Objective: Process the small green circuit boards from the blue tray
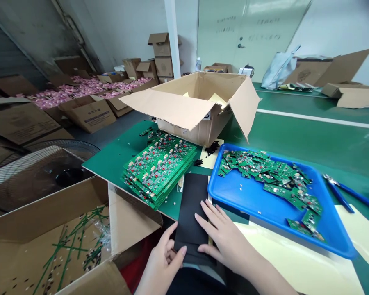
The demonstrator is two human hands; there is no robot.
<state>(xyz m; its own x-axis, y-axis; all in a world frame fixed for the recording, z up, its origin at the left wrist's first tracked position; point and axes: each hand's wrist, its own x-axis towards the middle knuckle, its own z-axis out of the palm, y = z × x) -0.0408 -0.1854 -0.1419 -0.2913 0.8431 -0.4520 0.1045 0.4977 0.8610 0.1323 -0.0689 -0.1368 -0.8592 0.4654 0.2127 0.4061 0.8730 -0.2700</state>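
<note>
A black flat sheet (193,196), its material not clear, lies at the table's near edge between the circuit boards and the blue tray. My left hand (162,260) holds its lower left edge, thumb on top, the other fingers curled at the side. Spread flat over the sheet's right side is my right hand (223,231), its fingers apart. Just beyond, to the left, stands a stack of green circuit board panels (160,166). On the right, the blue tray (233,192) holds many small green boards (276,176) in a loose heap.
Behind the stack is an open cardboard box (199,131). Blue-handled cutters (341,194) lie right of the tray, near pale yellow paper (307,262). At lower left, a carton (89,192) contains green strips (69,250). A fan (39,172) stands behind that carton.
</note>
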